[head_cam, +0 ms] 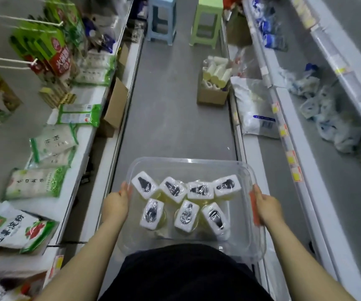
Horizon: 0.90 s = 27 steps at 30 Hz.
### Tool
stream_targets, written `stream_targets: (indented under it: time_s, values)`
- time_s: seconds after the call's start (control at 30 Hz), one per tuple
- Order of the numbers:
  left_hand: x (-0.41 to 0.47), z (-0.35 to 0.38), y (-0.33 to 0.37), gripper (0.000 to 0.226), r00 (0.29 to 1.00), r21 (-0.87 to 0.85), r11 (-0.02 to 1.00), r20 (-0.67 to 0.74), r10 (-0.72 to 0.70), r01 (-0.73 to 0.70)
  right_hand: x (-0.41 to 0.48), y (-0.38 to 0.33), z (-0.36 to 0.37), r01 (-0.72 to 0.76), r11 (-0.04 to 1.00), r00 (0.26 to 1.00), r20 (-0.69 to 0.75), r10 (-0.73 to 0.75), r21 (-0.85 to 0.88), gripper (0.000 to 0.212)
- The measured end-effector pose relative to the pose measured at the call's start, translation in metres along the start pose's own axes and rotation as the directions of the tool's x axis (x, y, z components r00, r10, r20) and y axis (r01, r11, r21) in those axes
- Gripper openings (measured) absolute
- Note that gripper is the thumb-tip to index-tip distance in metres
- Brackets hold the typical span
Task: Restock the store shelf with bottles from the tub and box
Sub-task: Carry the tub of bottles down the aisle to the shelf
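Seven bottles (pixel 173 189) of yellow liquid, upright with white caps skyward, in two rows inside the clear plastic tub (pixel 188 160), carried above the aisle floor (pixel 171 105) with long axis across the aisle, left hand (pixel 115 203) and right hand (pixel 267 207) fingers (pixel 258 192) curled round opposite rims.

Clear tub (pixel 188 164) holds yellow bottles (pixel 199 189) with white, black-marked tops.

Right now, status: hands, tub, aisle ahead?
Gripping tub sides: left hand, right hand. Seven bottles inside. Ahead: cardboard box, blue stool, green stool.
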<state>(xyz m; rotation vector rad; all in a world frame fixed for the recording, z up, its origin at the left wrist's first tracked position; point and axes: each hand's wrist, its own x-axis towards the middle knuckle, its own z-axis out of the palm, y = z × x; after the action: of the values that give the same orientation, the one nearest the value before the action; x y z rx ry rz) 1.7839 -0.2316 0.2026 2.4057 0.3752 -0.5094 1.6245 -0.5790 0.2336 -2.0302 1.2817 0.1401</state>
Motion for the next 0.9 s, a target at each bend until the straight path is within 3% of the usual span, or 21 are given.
stream_targets:
  time_s: [0.13, 0.23, 0.5, 0.73, 0.9]
  values:
    - [0.041, -0.004, 0.015, 0.059, 0.984, -0.252, 0.952, 0.087, -0.157, 0.174, 0.026, -0.029, 0.012, -0.025, 1.0, 1.0, 0.014, 0.025, -0.016, 0.065]
    - [0.065, -0.005, 0.032, 0.054, 0.97, -0.33, 0.914, 0.135, -0.201, 0.235, 0.058, -0.06, 0.017, -0.005, 0.999, 0.998, 0.063, 0.008, -0.035, 0.063]
    - [0.146, -0.005, 0.098, 0.067, 0.974, -0.093, 0.97, 0.033, -0.222, 0.225, 0.191, -0.167, 0.032, 0.067, 0.995, 0.98, 0.194, -0.051, -0.076, 0.06]
    - [0.218, -0.003, 0.184, 0.071, 0.975, -0.066, 0.983, -0.128, -0.181, 0.173, 0.293, -0.255, 0.024, 0.089, 0.993, 0.969, 0.236, -0.069, -0.074, 0.057]
    - [0.265, -0.002, 0.216, 0.07, 0.953, -0.1, 0.968, -0.178, -0.244, 0.229, 0.342, -0.318, 0.03, 0.127, 0.99, 0.966, 0.233, -0.11, -0.057, 0.063]
